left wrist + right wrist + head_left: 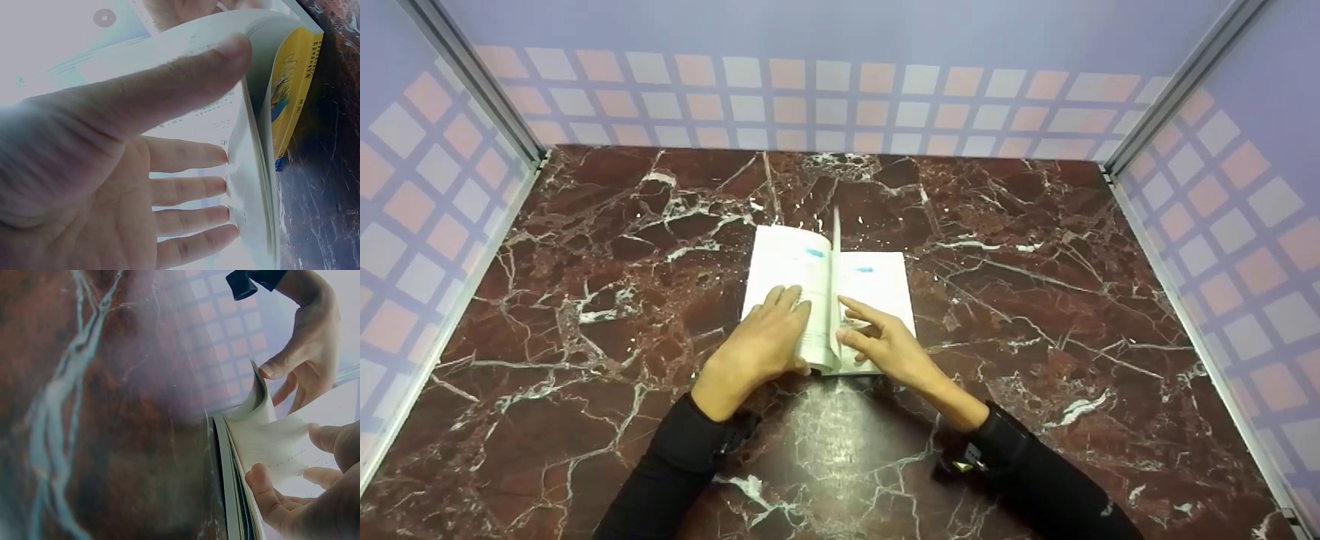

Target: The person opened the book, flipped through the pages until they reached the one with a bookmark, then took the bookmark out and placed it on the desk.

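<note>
An open book (pixel 885 292) lies on the table with blue marks near the tops of its pages. One leaf (pixel 836 240) stands almost upright along the middle. My left hand (pixel 757 330) rests on the left page with straight fingers, its thumb at the lower edge. In the left wrist view, that thumb (pixel 225 62) lies across the edge of the curved pages, and a yellow cover (pixel 295 84) shows beyond. My right hand (pixel 889 341) is at the upright leaf over the right page, fingers slightly bent and apart; whether its fingertips touch the leaf, I cannot tell.
Dark red marble-patterned table surface (pixel 1035 300) surrounds the book. A checkered back wall (pixel 810 97) and side walls enclose it, with metal posts at the corners. Both forearms wear black sleeves (pixel 667 465) and reach in from the near side.
</note>
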The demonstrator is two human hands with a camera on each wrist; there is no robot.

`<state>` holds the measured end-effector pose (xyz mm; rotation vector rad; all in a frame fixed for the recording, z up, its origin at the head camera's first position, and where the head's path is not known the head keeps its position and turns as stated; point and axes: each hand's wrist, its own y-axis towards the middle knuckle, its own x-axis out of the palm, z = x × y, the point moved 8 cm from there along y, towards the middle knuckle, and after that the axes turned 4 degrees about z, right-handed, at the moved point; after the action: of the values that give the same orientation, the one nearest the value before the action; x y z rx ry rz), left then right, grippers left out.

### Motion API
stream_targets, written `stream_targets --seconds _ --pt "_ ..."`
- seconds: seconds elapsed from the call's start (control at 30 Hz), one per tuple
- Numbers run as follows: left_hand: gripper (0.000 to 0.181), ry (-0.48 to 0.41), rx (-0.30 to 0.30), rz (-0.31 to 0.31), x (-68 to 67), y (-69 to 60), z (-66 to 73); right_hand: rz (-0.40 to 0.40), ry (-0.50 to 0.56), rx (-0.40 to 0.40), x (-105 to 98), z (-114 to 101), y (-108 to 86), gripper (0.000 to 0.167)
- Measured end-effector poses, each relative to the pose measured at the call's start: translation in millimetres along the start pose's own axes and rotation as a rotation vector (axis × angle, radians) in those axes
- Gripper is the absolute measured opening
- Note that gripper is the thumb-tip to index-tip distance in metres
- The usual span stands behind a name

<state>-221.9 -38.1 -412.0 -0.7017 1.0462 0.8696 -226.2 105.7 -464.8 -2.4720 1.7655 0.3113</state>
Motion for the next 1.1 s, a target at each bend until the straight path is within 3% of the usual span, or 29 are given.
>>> stream_targets --seconds 0.3,0.53,0.83,1.1 --pt "0.061 0.011 0.086 0.068 -13.2 -3.9 3.4 -0.023 -0.217 -0.167 6.2 -5.7 -5.7 0.061" --pt "0.041 0.044 0.054 0.05 -16.9 -5.4 1.6 -0.045 -0.305 -0.161 12.8 -5.3 -10.4 0.058" --pt "0.026 0.051 0.084 0.155 -26.0 -5.5 2.1 -0.098 -0.434 -0.195 20.1 -6.0 -12.2 0.054" --pt "0.024 0.051 0.058 0.18 -33.2 -6.1 -3.0 -0.132 -0.58 -0.287 23.5 -10.0 -14.5 0.061"
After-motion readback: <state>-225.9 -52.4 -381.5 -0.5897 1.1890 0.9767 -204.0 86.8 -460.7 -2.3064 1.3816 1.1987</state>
